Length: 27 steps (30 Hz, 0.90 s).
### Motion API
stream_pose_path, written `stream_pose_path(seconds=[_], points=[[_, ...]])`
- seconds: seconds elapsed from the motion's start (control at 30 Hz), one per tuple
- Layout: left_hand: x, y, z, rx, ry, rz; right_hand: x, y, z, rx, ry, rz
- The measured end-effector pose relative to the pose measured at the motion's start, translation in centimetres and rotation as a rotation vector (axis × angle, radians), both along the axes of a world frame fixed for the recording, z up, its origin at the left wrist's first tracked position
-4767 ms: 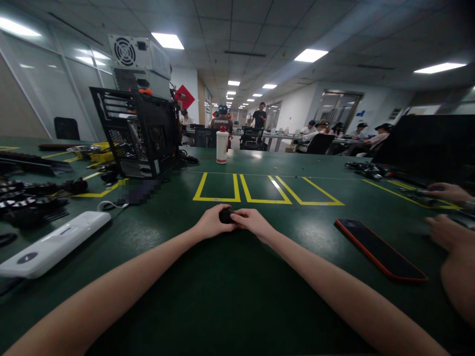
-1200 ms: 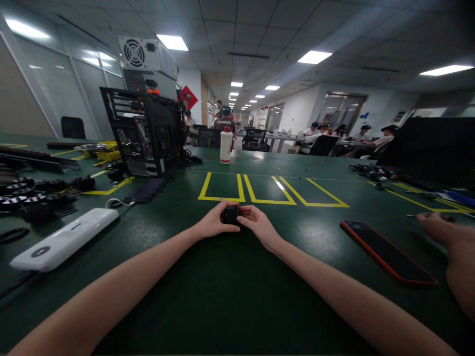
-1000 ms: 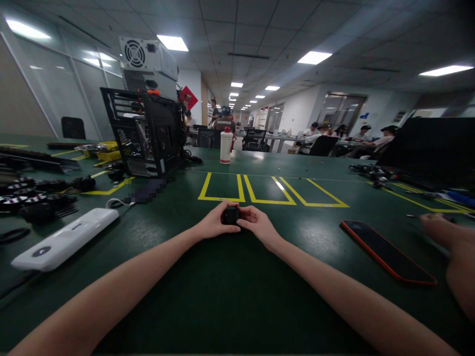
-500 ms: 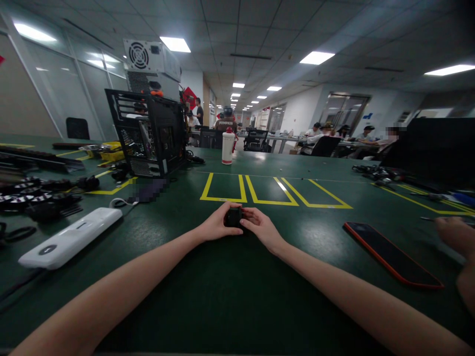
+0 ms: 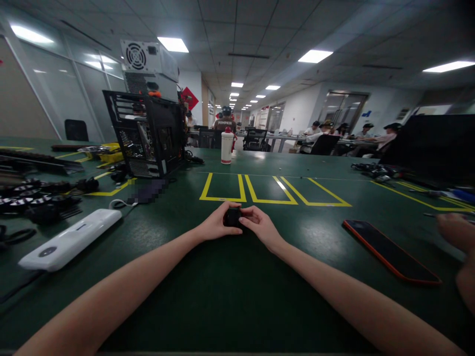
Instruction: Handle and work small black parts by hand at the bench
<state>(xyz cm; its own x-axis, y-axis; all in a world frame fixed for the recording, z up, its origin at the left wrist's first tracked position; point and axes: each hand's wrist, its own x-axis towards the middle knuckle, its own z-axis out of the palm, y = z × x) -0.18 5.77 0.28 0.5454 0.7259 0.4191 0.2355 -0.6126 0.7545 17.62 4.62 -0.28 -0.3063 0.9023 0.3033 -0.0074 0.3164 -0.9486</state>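
A small black box-shaped object (image 5: 233,217) is between my two hands, low over the green table (image 5: 237,296); its exact kind cannot be made out. My left hand (image 5: 218,222) grips it from the left, fingers over the top and thumb along the lower side. From the right, the fingertips and thumb of my right hand (image 5: 261,226) pinch its right edge. Just beyond my hands lie rectangles of yellow tape (image 5: 222,199) on the tabletop.
A white power bank (image 5: 70,240) with cables lies left, near tangled black cables (image 5: 33,193). An open computer case (image 5: 148,133) stands behind, near a white bottle (image 5: 227,147). At right are an orange-edged phone (image 5: 389,252) and another person's hand (image 5: 456,230).
My hands keep nearly the same place and hold on the black object, with the right fingers shifted slightly on its edge. The view has moved a little.
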Motion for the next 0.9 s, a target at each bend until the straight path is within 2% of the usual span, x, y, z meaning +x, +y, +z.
stream_pose_path(seconds=[0.17, 0.53, 0.7, 0.9], points=[[0.05, 0.11, -0.2, -0.032, -0.032, -0.019, 0.19, -0.06, -0.05, -0.038, -0.031, 0.018], [0.07, 0.17, -0.26, -0.033, -0.027, 0.005, 0.18, -0.74, 0.43, 0.015, -0.023, 0.002], [0.02, 0.06, -0.06, -0.036, -0.02, -0.015, 0.28, -0.37, 0.11, -0.048, -0.036, 0.002], [0.09, 0.22, -0.25, -0.043, -0.057, -0.035, 0.16, -0.57, -0.14, -0.034, 0.014, 0.033]])
